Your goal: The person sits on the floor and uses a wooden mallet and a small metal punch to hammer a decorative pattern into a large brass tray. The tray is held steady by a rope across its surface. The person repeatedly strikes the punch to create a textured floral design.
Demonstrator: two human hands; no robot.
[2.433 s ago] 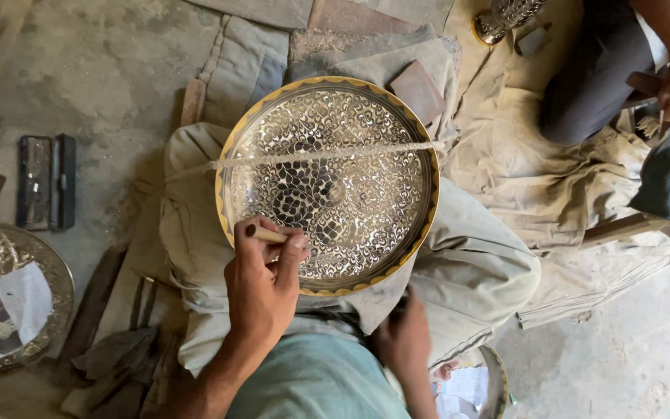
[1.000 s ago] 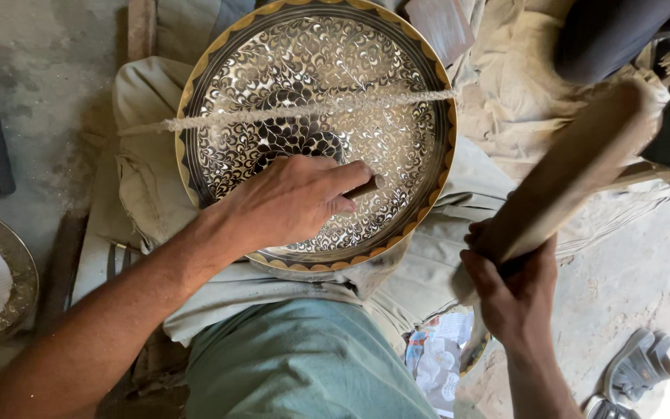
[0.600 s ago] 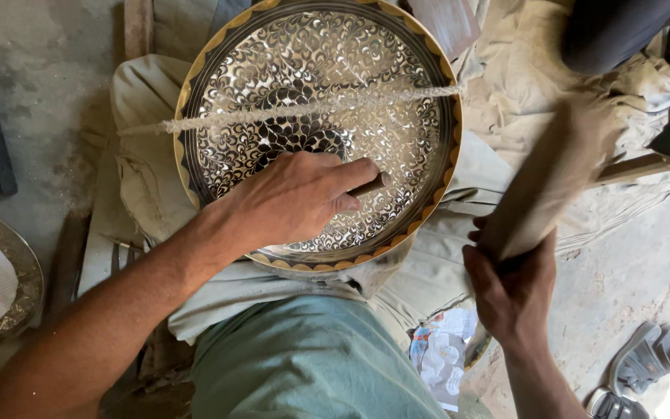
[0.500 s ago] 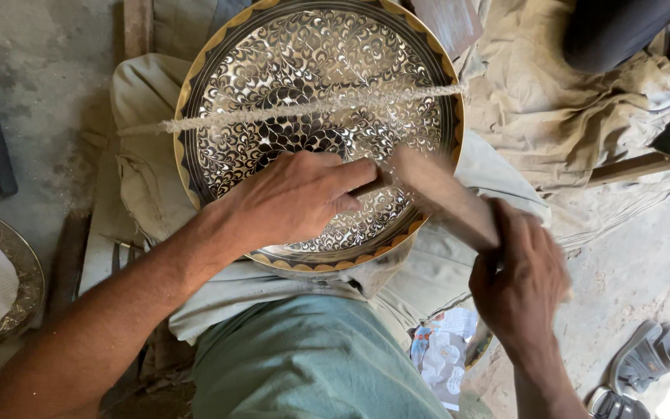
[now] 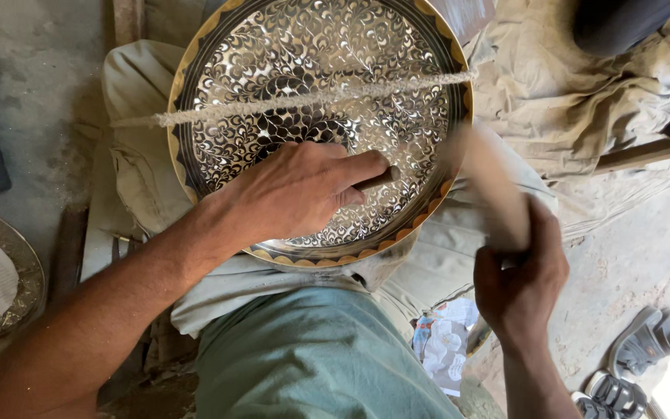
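A small chisel (image 5: 375, 179) is pinched in the closed left hand (image 5: 296, 194), its tip set against the engraved round tray (image 5: 319, 70) lying on the lap beneath that hand. To its right, a blurred wooden mallet (image 5: 494, 190) is gripped by the right hand (image 5: 521, 271), apparently for striking.

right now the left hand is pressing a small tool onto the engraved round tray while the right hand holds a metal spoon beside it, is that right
Not quite. The head view shows the right hand gripping a wooden mallet, blurred in motion, not a metal spoon. The rest stands: the left hand presses a small tool onto the engraved round tray.
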